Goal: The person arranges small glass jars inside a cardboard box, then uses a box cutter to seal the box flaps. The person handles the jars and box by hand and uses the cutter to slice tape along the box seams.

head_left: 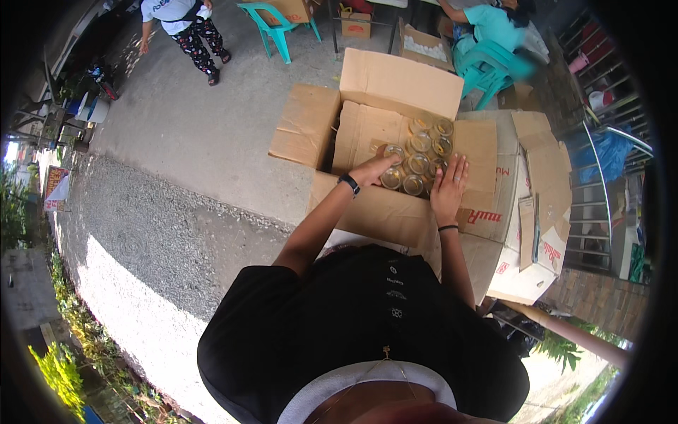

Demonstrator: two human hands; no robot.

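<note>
Cardboard surrounds the work: an open brown box (395,212) sits in front of the person with its flaps folded outward, probably so both arms can reach straight down, and a cardboard sheet (360,134) lies inside the box beside a cluster of clear glass jars (418,154) packed mouth-up and touching one another, a tight arrangement that likely keeps them from knocking about. The left hand (373,169), a dark watch on its wrist, curls over the nearest jar at the cluster's left edge; whether it actually grips the jar I cannot tell. The right hand (449,189) lies flat with fingers spread, resting against the right side of the cluster, holding nothing, seemingly steadying the rows
</note>
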